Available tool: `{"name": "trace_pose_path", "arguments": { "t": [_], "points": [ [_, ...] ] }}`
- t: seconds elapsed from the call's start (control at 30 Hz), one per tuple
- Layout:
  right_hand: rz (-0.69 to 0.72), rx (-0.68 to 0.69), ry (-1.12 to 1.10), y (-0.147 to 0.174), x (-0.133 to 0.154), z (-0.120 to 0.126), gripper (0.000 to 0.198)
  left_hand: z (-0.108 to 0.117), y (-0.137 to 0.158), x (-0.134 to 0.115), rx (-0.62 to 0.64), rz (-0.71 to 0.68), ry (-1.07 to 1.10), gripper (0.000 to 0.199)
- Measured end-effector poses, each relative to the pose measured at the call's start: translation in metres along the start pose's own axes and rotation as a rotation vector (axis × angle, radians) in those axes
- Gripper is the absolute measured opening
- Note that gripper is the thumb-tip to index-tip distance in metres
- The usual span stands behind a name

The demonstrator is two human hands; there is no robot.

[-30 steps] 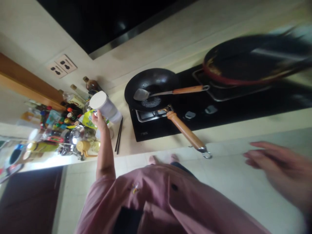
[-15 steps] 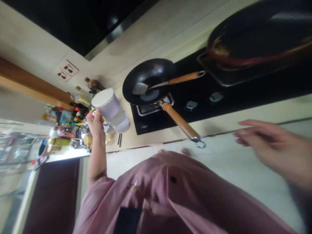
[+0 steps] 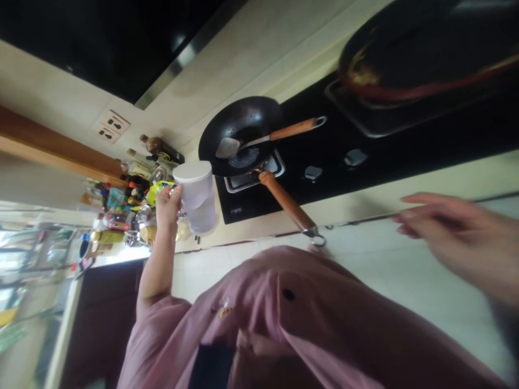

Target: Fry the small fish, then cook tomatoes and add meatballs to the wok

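My left hand [image 3: 168, 208] is closed round the handle of a translucent, pale lilac pitcher [image 3: 198, 208] with a white lid. Some clear liquid seems to show in its lower part. It is in the air over the counter edge, left of a black wok [image 3: 233, 121]. Inside the wok lies a spatula [image 3: 294, 129], its wooden handle resting over the rim, with a little clear liquid beneath its blade. The wok's wooden handle [image 3: 287, 202] points toward me. On the far right, my right hand [image 3: 458, 232] hangs in front of the counter, fingers stretched out and holding nothing.
A large dark pan [image 3: 430, 54] stands on the right of the black stovetop [image 3: 259, 208], near two knobs [image 3: 354, 158]. Bottles [image 3: 162, 148] and jars crowd the counter at left. A range hood [image 3: 113, 43] overhangs at upper left.
The pitcher in my left hand has moved right toward the wok and become more upright. My right hand has barely moved. The whole view has shifted a little.
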State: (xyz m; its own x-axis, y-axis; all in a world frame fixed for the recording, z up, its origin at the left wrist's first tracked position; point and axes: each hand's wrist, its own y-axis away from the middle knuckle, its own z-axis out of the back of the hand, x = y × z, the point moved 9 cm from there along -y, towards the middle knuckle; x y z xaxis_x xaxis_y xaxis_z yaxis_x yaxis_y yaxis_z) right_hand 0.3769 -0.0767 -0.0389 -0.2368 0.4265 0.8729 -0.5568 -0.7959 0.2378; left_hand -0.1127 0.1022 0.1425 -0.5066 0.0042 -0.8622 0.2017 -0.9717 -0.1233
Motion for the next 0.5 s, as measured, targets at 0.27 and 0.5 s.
{"name": "trace_pose_path", "arguments": {
  "t": [0.27,0.5],
  "points": [
    [-0.009,-0.021,-0.035,0.000,-0.014,0.011,0.054,-0.024,-0.011,-0.001,0.125,0.016,-0.152,0.041],
    [-0.054,-0.043,-0.061,0.001,-0.014,0.016,0.056,-0.028,-0.022,-0.001,0.156,0.018,-0.261,0.037]
  ]
}}
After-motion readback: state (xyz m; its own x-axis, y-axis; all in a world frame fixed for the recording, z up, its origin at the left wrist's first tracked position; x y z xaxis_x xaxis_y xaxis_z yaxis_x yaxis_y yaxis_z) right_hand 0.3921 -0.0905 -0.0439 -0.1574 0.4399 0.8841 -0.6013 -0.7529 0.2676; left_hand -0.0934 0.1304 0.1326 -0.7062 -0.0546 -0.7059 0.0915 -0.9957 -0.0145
